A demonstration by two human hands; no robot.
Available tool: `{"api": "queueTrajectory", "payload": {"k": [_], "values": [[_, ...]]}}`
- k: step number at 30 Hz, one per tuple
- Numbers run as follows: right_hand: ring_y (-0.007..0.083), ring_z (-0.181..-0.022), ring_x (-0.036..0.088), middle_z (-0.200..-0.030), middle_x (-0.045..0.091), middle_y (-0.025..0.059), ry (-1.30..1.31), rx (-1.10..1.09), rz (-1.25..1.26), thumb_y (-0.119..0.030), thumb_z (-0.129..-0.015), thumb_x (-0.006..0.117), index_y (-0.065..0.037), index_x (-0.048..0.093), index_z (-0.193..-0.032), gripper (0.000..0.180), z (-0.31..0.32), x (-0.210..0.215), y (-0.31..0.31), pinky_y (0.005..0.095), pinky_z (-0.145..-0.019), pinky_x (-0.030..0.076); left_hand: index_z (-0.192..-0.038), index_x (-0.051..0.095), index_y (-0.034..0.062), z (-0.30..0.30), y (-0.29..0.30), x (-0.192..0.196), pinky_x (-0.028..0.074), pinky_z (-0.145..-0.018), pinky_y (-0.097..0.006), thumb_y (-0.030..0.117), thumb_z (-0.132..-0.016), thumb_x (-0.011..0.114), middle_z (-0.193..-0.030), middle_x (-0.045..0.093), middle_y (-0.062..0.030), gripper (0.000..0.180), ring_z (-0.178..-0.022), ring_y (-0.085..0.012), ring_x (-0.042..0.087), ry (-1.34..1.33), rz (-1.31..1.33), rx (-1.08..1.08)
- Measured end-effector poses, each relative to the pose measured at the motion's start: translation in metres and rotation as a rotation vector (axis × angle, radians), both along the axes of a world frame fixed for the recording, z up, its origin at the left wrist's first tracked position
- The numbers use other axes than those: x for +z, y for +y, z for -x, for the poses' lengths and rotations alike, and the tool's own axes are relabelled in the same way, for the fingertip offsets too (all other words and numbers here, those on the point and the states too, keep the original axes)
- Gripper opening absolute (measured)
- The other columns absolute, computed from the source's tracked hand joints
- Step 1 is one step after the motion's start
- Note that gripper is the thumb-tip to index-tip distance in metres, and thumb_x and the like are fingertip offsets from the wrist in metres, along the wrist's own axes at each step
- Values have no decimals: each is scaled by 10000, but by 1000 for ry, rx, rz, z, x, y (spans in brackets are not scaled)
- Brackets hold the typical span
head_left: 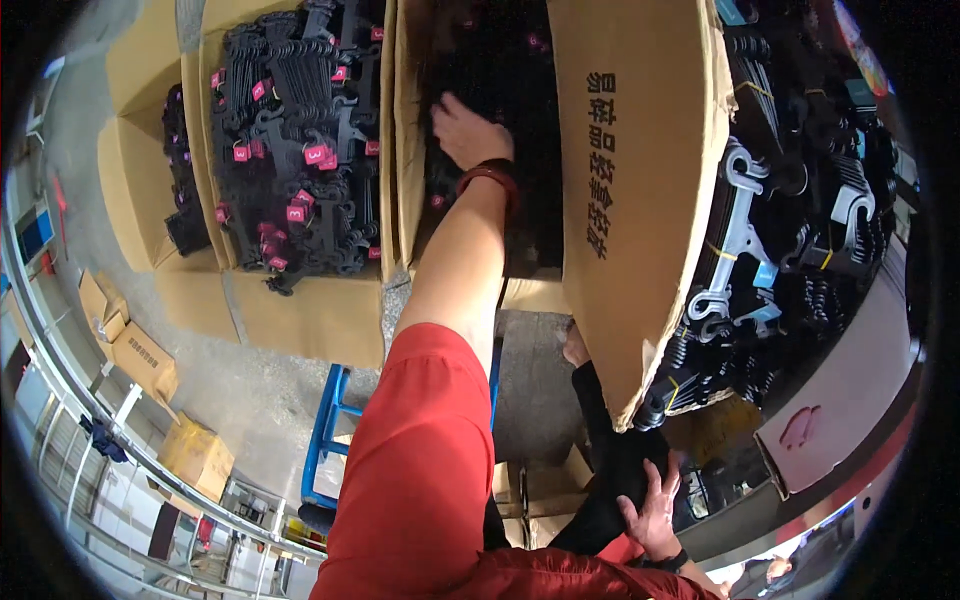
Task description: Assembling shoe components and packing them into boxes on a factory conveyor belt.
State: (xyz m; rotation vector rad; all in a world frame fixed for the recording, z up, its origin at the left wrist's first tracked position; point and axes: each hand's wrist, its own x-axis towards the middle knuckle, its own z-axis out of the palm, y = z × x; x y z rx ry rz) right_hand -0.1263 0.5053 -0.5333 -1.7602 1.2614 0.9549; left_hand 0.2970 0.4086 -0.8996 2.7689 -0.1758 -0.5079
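My left hand [468, 130], with a dark red bracelet on the wrist, reaches from a red sleeve into a tall open cardboard box [640, 200]. Its fingers are pressed into the black plastic hangers [535, 200] packed inside. The fingertips are lost in the dark pile, so the grip is unclear. Low at the right, my right hand [655, 510], wearing a black wristband, wraps its fingers around a long black bundle [605, 450]. The bundle runs up under the box, and something pale shows at its top end.
Another open box [300, 320] to the left holds black hangers with pink size tags [300, 150]. On the right lies a heap of black and white hangers [800, 220]. Below are a blue stool frame [325, 430], concrete floor and smaller cartons [195, 455].
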Motion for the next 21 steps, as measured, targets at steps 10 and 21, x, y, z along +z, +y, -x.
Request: {"api": "queueTrajectory", "payload": {"k": [10,21], "values": [[477,-1301,218,-1427,171,292,12,-45,76,-270,-631,714,-76,428,-1250,709,-8,-5,-12,535,-1056,234,-1468,100,180,-57,-1,-23,371,-1029,-449,202,-751,721,-1375,363,-219,949,-1251,-393,392,280,-137,-268],[501,-1229,264,-1378,224,312,-15,-20,88,-314,-656,712,-73,430,-1253,703,-11,-5,-14,567,-1021,256,-1446,198,159,-63,28,7,427,-921,-475,188,-793,646,-1291,456,-278,792,-1119,-413,514,316,141,-235]]}}
